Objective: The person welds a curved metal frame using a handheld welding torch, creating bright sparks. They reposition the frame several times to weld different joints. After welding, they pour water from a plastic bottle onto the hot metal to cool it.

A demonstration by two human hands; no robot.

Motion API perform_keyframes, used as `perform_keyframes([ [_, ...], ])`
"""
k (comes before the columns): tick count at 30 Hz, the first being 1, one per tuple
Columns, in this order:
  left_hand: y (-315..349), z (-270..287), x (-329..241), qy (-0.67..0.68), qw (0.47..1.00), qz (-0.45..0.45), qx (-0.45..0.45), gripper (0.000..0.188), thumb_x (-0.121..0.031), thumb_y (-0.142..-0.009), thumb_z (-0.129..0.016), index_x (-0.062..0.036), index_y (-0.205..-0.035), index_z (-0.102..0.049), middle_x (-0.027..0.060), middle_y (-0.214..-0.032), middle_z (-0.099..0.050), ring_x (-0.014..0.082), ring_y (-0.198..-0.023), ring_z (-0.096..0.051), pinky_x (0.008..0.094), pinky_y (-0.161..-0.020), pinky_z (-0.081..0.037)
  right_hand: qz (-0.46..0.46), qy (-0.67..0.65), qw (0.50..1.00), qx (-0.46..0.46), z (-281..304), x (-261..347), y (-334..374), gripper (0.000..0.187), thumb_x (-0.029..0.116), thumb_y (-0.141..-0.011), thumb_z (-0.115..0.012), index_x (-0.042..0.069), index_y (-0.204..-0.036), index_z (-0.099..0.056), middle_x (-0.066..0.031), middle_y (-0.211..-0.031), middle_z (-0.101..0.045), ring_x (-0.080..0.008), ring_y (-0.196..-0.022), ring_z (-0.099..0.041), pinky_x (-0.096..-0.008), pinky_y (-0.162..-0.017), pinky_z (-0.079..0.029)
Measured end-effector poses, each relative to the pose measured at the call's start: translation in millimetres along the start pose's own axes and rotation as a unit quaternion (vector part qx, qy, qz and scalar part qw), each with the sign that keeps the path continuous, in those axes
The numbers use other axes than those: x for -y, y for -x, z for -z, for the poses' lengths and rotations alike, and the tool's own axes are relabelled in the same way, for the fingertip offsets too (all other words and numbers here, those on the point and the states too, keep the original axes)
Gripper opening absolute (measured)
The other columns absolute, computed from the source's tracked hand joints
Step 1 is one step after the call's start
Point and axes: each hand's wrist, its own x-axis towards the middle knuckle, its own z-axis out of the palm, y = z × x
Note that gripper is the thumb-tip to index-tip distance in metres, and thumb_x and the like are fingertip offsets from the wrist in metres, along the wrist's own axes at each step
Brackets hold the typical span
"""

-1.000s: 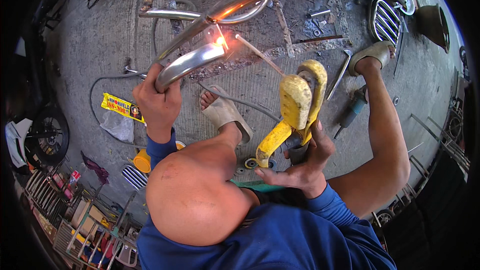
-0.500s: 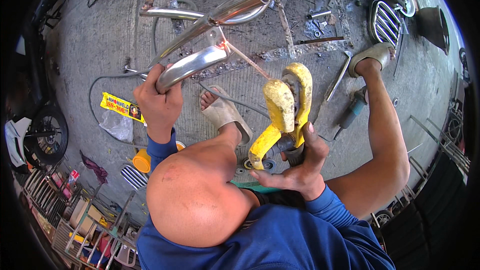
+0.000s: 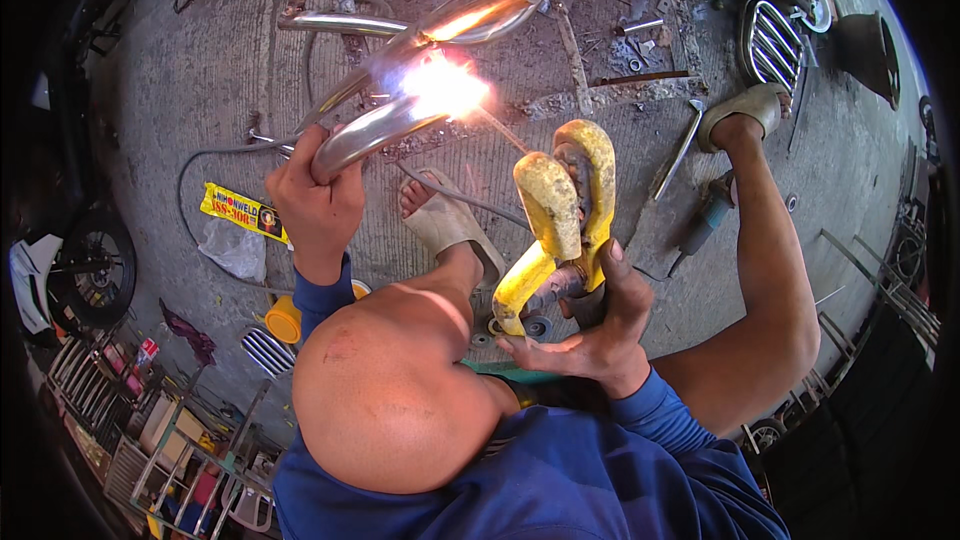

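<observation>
At the centre left of the frame, the left hand (image 3: 315, 195) is grasping the lower end of a curved metal tube (image 3: 365, 145), bare fingers wrapping around it. The tube is rising toward a white welding glare (image 3: 445, 87) at upper centre, just below an open-ended straight tube (image 3: 490, 12); the glare is hiding the joint. Right of centre, the right hand (image 3: 605, 330) is gripping a yellow electrode holder (image 3: 550, 205), whose welding electrode (image 3: 506, 130) is pointing up-left into the light.

Several things could be going wrong from here: heat travelling along the curved tube could be burning the ungloved fingers, and a flinch could be tilting the piece out of line. Stray spatter could be landing on the slippered foot (image 3: 440, 215) or scorching the plastic bag (image 3: 235, 248). Too short a gap could be making the electrode stick.
</observation>
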Motion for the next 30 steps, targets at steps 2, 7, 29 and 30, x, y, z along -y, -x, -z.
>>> perform_keyframes([
  [2,0,-1,1,-0.001,1.000,0.016,0.017,0.021,-0.008,-0.087,-0.073,0.0084,-0.099,-0.068,0.0192,-0.064,-0.062,0.0246,-0.057,-0.066,0.0359,-0.055,-0.046,-0.010,-0.021,1.000,0.011,2,0,3,0.129,0.031,-0.062,-0.102,0.009,-0.161,-0.022,-0.0205,-0.135,-0.055,-0.0302,-0.113,-0.068,-0.0373,-0.090,-0.058],
  [7,1,-4,3,0.003,0.999,-0.019,-0.027,0.018,-0.010,-0.088,-0.073,0.0058,-0.092,-0.067,0.0131,-0.059,-0.056,0.0163,-0.054,-0.058,0.0347,-0.052,-0.042,-0.013,-0.045,0.999,0.020,3,-3,10,0.131,0.033,-0.061,-0.101,0.010,-0.160,-0.018,-0.0229,-0.143,-0.047,-0.0348,-0.124,-0.061,-0.0435,-0.102,-0.053],
  [29,9,-3,19,-0.001,1.000,0.000,-0.009,0.015,-0.012,-0.088,-0.075,-0.0010,-0.094,-0.067,0.0199,-0.066,-0.060,0.0419,-0.058,-0.065,0.0409,-0.052,-0.047,-0.004,-0.038,0.999,0.019,1,4,-3,0.126,0.028,-0.063,-0.101,0.009,-0.159,-0.022,-0.0200,-0.131,-0.058,-0.0303,-0.110,-0.070,-0.0392,-0.089,-0.060],
  [30,9,-3,19,0.005,1.000,0.006,-0.006,0.016,-0.012,-0.088,-0.076,-0.0010,-0.095,-0.067,0.0199,-0.066,-0.060,0.0414,-0.058,-0.065,0.0406,-0.052,-0.047,-0.012,-0.032,0.999,0.017,1,6,-5,0.125,0.028,-0.063,-0.101,0.009,-0.159,-0.024,-0.0213,-0.130,-0.060,-0.0318,-0.111,-0.070,-0.0403,-0.090,-0.060],
])
